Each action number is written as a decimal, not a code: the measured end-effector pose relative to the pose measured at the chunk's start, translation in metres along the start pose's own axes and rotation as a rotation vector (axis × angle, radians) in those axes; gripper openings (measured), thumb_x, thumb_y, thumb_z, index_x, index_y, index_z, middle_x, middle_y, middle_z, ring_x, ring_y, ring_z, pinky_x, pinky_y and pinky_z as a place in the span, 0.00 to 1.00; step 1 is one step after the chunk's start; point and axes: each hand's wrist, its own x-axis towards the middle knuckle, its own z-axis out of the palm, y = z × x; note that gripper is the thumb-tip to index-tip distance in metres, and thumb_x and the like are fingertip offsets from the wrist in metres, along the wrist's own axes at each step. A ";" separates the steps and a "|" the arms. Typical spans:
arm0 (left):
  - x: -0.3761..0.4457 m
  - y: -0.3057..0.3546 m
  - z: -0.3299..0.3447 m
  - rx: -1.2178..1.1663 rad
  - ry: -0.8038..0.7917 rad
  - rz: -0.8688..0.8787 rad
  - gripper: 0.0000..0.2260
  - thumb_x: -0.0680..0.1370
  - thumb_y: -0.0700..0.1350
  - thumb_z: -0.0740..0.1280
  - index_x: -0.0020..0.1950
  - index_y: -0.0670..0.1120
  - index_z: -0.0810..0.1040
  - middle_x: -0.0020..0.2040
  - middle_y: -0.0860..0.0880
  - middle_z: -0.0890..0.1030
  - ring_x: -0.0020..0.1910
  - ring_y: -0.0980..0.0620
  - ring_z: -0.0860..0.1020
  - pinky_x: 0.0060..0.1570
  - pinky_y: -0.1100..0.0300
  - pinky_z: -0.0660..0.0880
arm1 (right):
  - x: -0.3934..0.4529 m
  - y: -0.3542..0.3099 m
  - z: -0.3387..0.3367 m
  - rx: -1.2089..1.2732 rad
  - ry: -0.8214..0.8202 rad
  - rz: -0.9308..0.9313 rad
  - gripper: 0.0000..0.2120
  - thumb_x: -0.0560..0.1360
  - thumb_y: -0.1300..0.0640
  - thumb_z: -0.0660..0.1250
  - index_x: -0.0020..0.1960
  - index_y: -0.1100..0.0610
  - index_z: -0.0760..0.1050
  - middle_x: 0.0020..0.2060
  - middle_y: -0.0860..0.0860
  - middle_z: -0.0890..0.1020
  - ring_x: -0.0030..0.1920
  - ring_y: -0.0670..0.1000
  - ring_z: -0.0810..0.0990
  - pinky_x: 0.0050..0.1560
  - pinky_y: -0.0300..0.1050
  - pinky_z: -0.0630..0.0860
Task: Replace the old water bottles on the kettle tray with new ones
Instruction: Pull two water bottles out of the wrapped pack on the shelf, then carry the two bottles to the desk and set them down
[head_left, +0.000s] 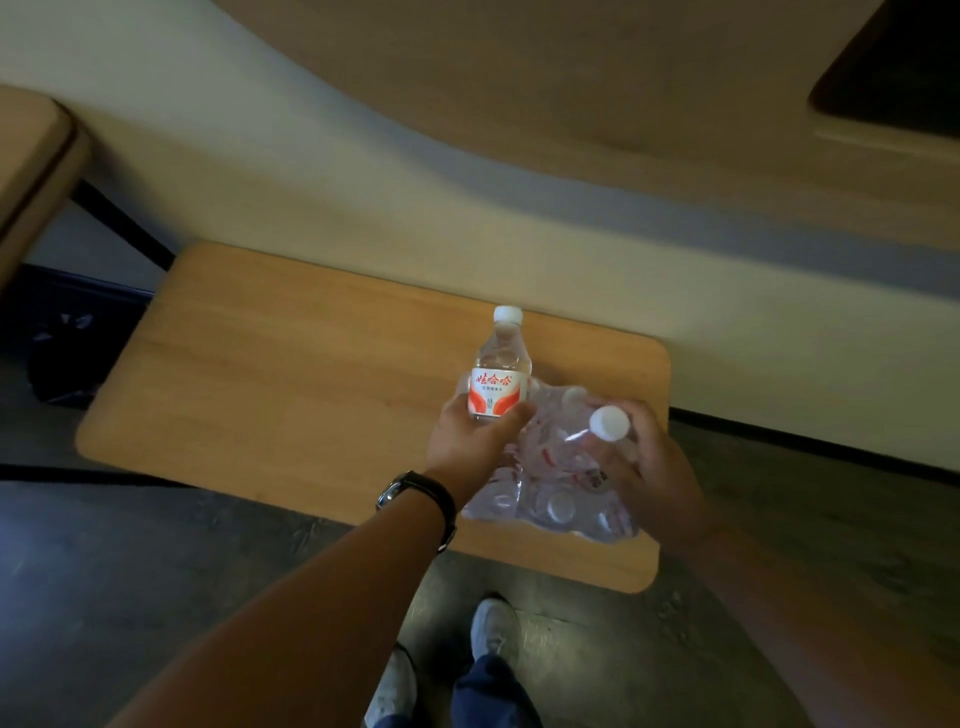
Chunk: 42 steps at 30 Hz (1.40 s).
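Note:
A small clear water bottle (498, 374) with a white cap and a red-and-white label is gripped near its base by my left hand (475, 441), which wears a dark watch. My right hand (649, 462) grips a second bottle (605, 428) just below its white cap, over a shrink-wrapped pack of water bottles (553, 493). The pack lies on a low wooden table (291, 374), at its right end. No kettle tray shows in this view.
Behind the table runs a pale wall with a curved wooden shape above. Another wooden surface (26, 150) juts in at the upper left, with dark items (67, 343) on the floor below it. My feet (493, 634) stand on dark floor at the table's near edge.

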 end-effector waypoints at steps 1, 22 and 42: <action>-0.002 0.002 0.000 -0.023 -0.006 -0.012 0.11 0.70 0.51 0.78 0.48 0.49 0.83 0.37 0.52 0.87 0.35 0.55 0.86 0.31 0.63 0.80 | 0.003 -0.010 -0.003 0.089 0.072 -0.009 0.13 0.77 0.44 0.65 0.60 0.40 0.72 0.54 0.37 0.81 0.53 0.40 0.80 0.46 0.29 0.75; -0.194 0.048 -0.244 -0.232 0.508 0.063 0.16 0.72 0.55 0.75 0.57 0.55 0.77 0.49 0.51 0.86 0.43 0.54 0.86 0.44 0.56 0.82 | 0.082 -0.283 0.193 0.257 -0.339 0.246 0.21 0.72 0.35 0.64 0.38 0.53 0.82 0.34 0.50 0.86 0.33 0.51 0.84 0.37 0.44 0.77; -0.420 -0.003 -0.696 -0.491 0.916 0.189 0.30 0.64 0.69 0.73 0.58 0.53 0.77 0.48 0.51 0.87 0.44 0.50 0.87 0.39 0.57 0.83 | -0.053 -0.631 0.631 0.056 -0.742 -0.106 0.20 0.71 0.37 0.68 0.42 0.55 0.80 0.34 0.53 0.85 0.34 0.53 0.86 0.45 0.55 0.83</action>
